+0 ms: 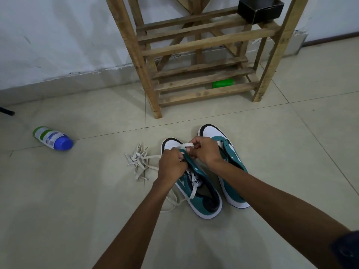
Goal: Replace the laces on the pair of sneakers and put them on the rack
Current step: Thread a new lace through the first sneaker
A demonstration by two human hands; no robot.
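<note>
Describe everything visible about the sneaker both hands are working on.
The teal suede-like low sneaker with a white toe cap and white sole stands upright on the pale tiled floor, toe toward the wooden slatted rack, beside its matching sneaker. Its dark lining and printed tongue show. A flat cream lace runs through it and trails left. The left hand grips its eyelet edge; the right hand pinches the lace near the toe.

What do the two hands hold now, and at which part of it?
Both hold the cream lace at the toe end of the left sneaker: the right hand pinches its raised loop, the left hand grips by the front eyelets.
</note>
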